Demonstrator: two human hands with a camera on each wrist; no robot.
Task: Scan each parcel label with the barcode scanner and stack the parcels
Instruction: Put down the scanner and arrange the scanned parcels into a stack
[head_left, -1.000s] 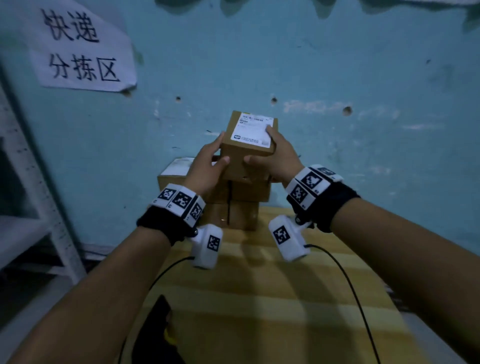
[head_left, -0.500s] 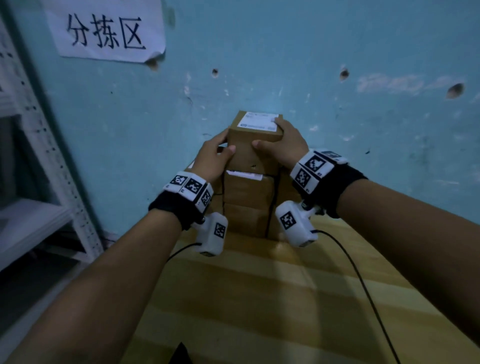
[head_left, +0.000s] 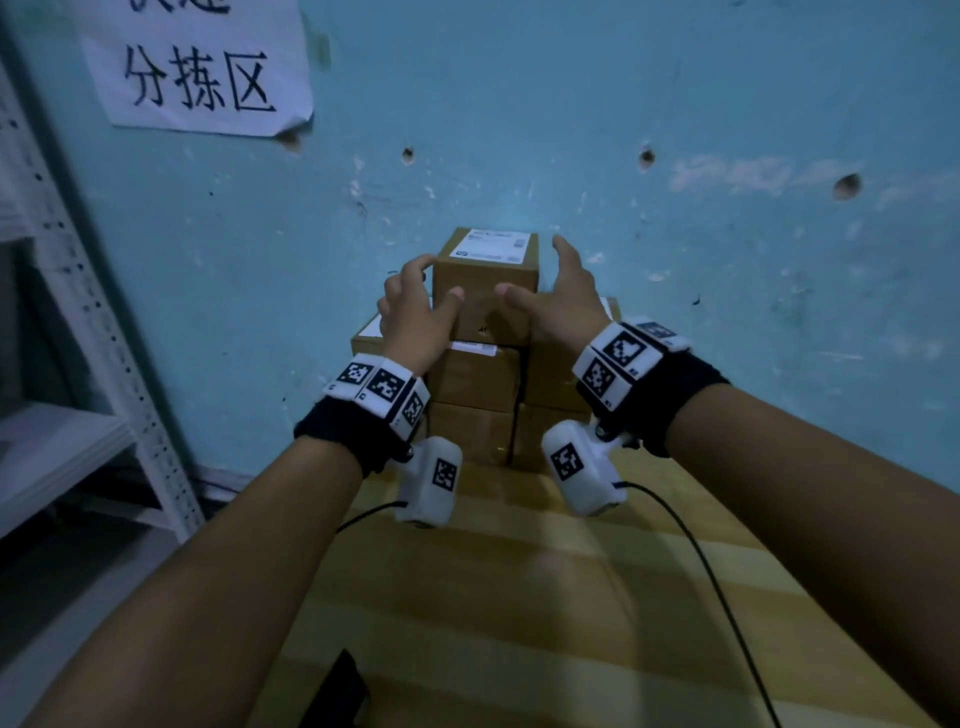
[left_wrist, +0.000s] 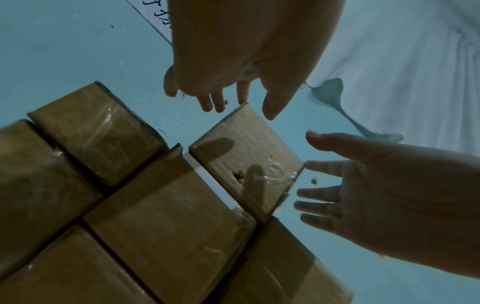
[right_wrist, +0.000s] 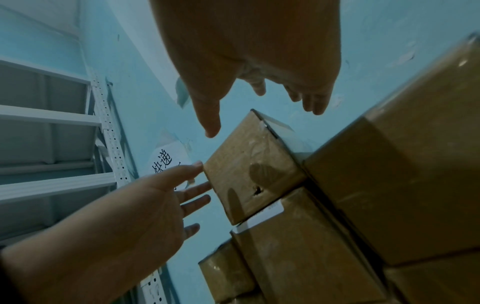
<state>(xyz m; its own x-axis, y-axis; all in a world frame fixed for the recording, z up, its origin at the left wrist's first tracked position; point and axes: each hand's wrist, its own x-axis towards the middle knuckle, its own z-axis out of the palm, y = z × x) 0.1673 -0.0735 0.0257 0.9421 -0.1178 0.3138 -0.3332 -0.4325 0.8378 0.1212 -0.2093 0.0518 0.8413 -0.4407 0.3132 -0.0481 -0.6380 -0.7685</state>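
A small brown parcel with a white label on top sits on the stack of brown parcels against the blue wall. My left hand is beside its left side and my right hand beside its right, both with fingers spread and holding nothing. The left wrist view shows the parcel with my left hand just off its edge. In the right wrist view my right hand hovers off the same parcel. A black object, mostly cut off, lies at the near table edge.
The stack stands at the far end of a yellow striped table. A white metal shelf rack stands at the left. A paper sign hangs on the wall above. Cables run from both wrist cameras across the table.
The labelled parcel, held in both hands before, now rests on top of the stack. Both hands have let go and opened beside it.
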